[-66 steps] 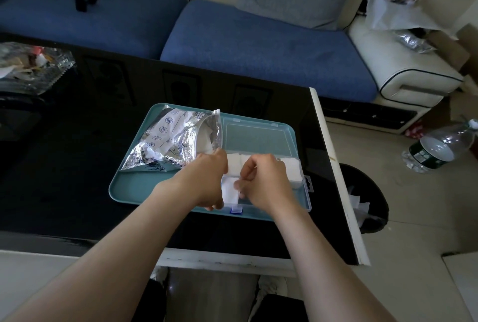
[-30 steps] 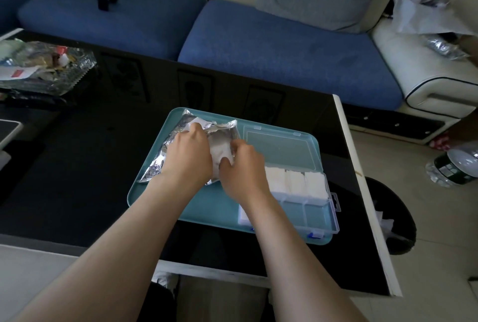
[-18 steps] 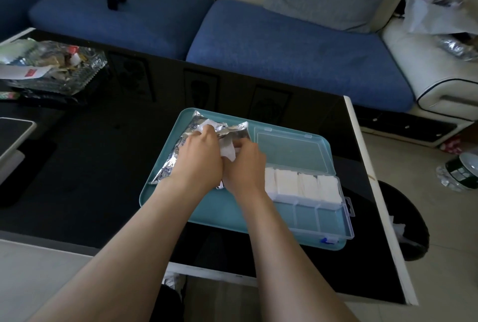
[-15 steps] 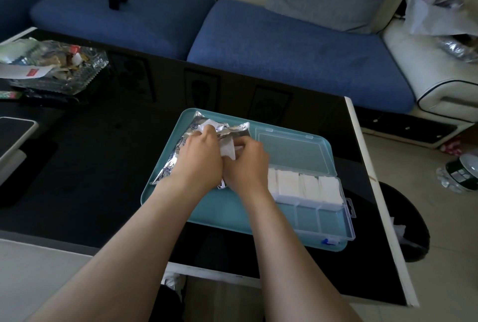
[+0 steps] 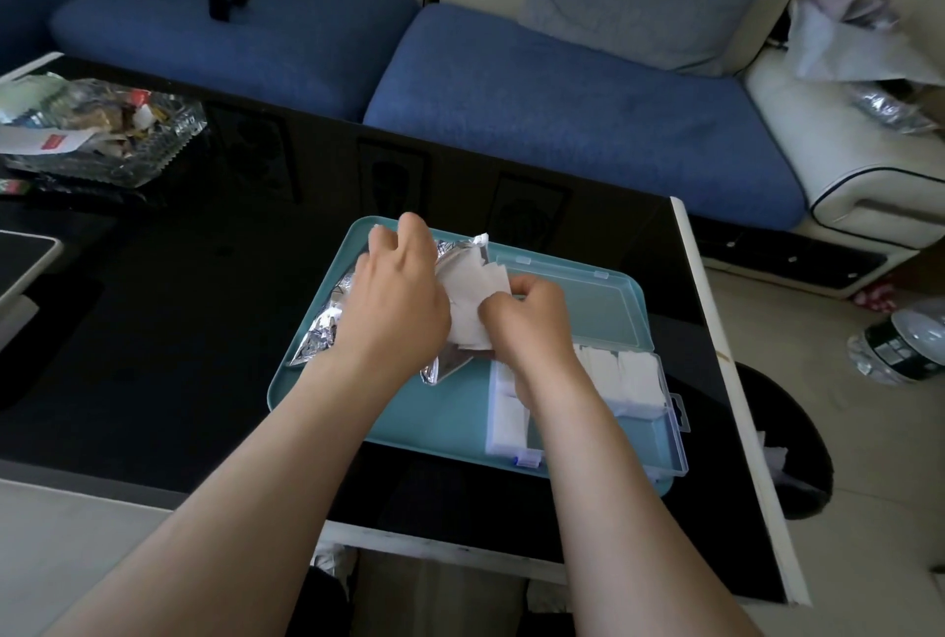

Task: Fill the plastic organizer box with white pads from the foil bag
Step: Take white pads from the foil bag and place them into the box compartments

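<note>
While two hands work over one teal tray [image 5: 434, 424] on black table [image 5: 204, 329], I count one foil bag [image 5: 327, 334] and one plastic organizer box [image 5: 639, 437], lid open, both on tray. Left hand [image 5: 396, 299] grips bag. Right hand [image 5: 526, 319] pinches wad of white pads [image 5: 468, 299] at bag mouth. Stored pads [image 5: 636, 373] fill box's far row. Right forearm hides part of it, so I can't count them.

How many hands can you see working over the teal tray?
2. The left hand holds the foil bag; the right hand, beside it, grips white pads at the bag's mouth. No others show.
</note>
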### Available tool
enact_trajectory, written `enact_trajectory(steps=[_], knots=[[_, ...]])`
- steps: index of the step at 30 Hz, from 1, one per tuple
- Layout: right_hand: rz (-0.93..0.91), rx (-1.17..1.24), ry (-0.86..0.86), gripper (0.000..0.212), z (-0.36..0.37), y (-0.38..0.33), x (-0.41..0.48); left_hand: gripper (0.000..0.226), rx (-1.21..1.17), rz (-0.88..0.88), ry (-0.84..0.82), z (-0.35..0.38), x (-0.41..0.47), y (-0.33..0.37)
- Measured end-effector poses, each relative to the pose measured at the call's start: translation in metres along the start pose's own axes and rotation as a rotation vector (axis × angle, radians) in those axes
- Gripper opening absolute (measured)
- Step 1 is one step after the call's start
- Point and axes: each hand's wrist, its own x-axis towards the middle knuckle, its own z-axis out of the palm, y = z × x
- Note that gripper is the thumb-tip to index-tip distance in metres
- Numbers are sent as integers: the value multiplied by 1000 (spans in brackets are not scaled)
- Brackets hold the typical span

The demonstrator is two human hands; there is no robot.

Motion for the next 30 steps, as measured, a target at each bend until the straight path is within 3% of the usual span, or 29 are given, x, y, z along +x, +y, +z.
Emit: enact_trajectory(steps=[3,14,24,30], knots=[[-1,-26,-59,30,-8,3,4,32,5,65,-40,-1,1,4],[61,38,-235,23,-13,7,2,49,121,-1,-130,7,0,10],[-14,-27,-29,36,-28,8,7,64,64,-21,-133,5,0,9],[-37,-63,0,38,-43,6,6,52,40,-53,-84,2,-1,18]])
